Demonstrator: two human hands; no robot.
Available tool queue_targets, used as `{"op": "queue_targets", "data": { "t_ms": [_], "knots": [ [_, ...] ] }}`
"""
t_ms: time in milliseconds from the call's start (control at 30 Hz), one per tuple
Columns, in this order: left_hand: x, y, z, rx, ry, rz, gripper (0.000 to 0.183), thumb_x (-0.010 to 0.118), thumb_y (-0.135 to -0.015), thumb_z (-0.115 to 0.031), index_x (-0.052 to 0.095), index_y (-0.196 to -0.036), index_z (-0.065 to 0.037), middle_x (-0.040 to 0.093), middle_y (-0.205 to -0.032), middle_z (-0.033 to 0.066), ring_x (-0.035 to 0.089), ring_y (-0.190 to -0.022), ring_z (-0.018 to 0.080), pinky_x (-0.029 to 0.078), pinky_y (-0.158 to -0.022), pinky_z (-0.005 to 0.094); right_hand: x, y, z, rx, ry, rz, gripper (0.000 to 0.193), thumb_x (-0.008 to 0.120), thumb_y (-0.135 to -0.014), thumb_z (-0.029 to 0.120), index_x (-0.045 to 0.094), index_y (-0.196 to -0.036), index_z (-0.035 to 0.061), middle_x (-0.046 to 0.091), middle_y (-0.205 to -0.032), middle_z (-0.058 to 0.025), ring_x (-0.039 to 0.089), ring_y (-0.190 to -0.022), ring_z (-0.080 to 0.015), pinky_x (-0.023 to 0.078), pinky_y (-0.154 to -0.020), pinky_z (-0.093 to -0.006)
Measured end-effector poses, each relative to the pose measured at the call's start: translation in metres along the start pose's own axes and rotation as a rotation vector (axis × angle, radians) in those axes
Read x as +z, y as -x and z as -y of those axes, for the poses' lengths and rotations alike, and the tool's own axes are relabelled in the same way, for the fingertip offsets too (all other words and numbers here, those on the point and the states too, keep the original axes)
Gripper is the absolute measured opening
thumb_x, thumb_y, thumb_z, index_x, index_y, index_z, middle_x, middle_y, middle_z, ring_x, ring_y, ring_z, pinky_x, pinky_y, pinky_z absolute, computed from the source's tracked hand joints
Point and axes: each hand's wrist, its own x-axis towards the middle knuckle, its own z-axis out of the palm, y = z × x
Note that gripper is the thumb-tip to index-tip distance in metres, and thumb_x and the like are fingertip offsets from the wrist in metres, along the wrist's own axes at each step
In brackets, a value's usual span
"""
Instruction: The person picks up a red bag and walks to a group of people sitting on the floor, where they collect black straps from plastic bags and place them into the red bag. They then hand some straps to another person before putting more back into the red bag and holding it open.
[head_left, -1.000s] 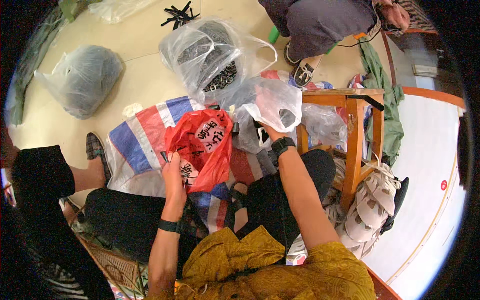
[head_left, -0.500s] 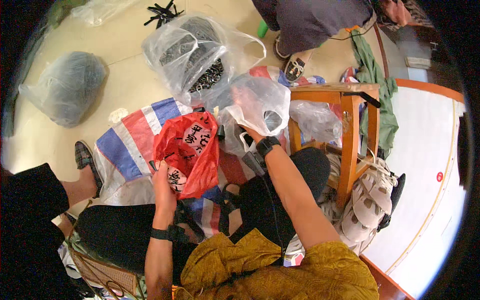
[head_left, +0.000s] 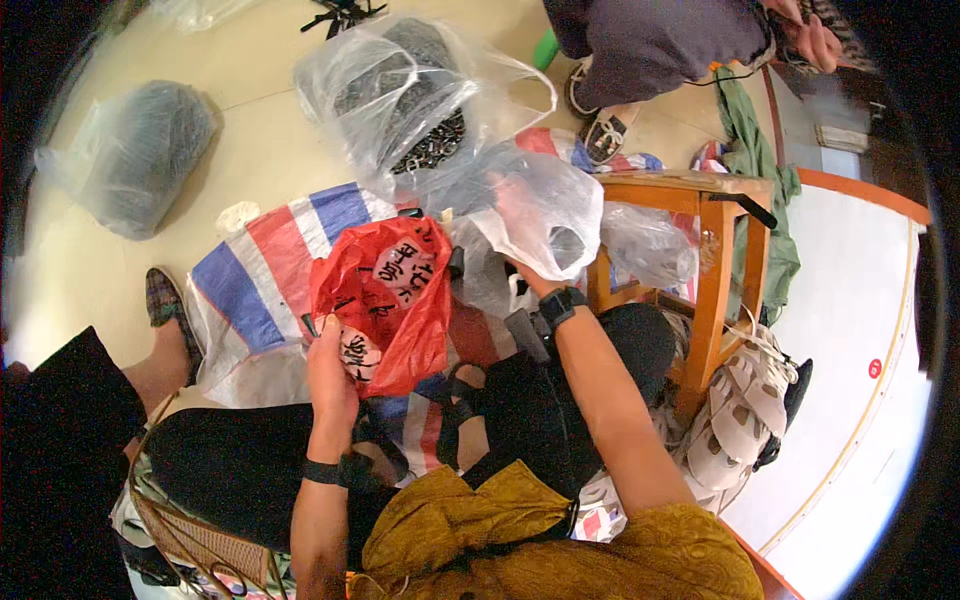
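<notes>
My left hand (head_left: pixel 332 378) is at the near left rim of an open red plastic bag (head_left: pixel 425 330), its fingers closed. A small dark piece (head_left: pixel 309 324) sticks out from its fingertips. Dark small parts lie inside the red bag, which has black writing on pale patches. My right hand (head_left: pixel 515 205) reaches into a clear plastic bag (head_left: pixel 575 205); it shows only dimly through the film, so its fingers and anything in them cannot be made out. Both bags rest over a red, white and blue striped woven sack (head_left: pixel 285 245).
Beyond stands a big clear bag (head_left: pixel 400 90) of small black parts; another filled bag (head_left: pixel 150 160) sits far left. A wooden stool (head_left: pixel 715 240) is on my right, with white shoes (head_left: pixel 740 410) beside it. Another person's leg (head_left: pixel 660 45) and hand (head_left: pixel 815 45) show at upper right.
The view has shifted slightly, so most things sit further right. My right hand stays in the clear bag, my left at the red bag. The other person's hand shows more at upper right.
</notes>
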Motion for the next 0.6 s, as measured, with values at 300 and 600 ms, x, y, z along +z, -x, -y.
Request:
{"op": "queue_targets", "data": {
  "t_ms": [300,600],
  "knots": [
    [-0.004,-0.003,0.001,-0.010,0.001,-0.010,0.018,0.047,-0.085,-0.026,0.051,-0.077,-0.010,0.050,-0.068,-0.0041,0.048,-0.058,0.0065,0.037,-0.055,0.0225,-0.008,-0.005,0.001,-0.022,-0.103,-0.023,0.033,0.058,-0.069,0.019,0.057,-0.099,0.0050,0.057,-0.099,-0.0133,0.052,-0.093,-0.0302,0.040,-0.081,-0.0391],
    [-0.002,0.005,-0.005,0.097,-0.098,-0.004,0.020,0.048,-0.084,-0.029,0.050,-0.076,-0.010,0.048,-0.067,-0.0044,0.045,-0.057,0.0053,0.036,-0.052,0.0215,-0.092,-0.003,-0.001,0.129,-0.262,-0.047,0.048,0.067,-0.054,0.008,0.056,-0.100,-0.0005,0.060,-0.092,-0.0122,0.056,-0.086,-0.0243,0.041,-0.079,-0.0331]
  ]
}}
